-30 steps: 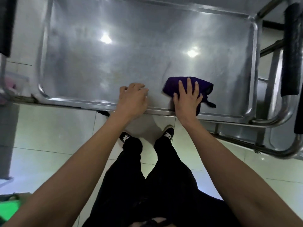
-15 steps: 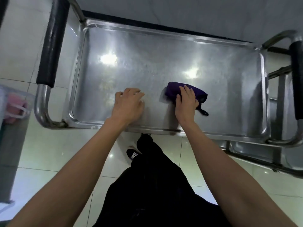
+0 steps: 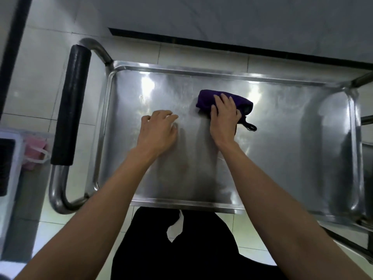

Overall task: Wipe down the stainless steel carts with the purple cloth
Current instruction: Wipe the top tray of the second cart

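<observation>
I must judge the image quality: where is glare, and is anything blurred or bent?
Head view: two bright glare patches on the cart top, beyond the left hand and the purple cloth; arm shadows fall on the steel; wide-angle curving at the edges; the pink bag is soft.

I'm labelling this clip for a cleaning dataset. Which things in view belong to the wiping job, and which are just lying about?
Part of the job:
- purple cloth, under the right hand
- stainless steel cart, top tray
- left hand, fingers resting on the tray

Just lying about:
- clear plastic bin on the floor
- pink item in it
</observation>
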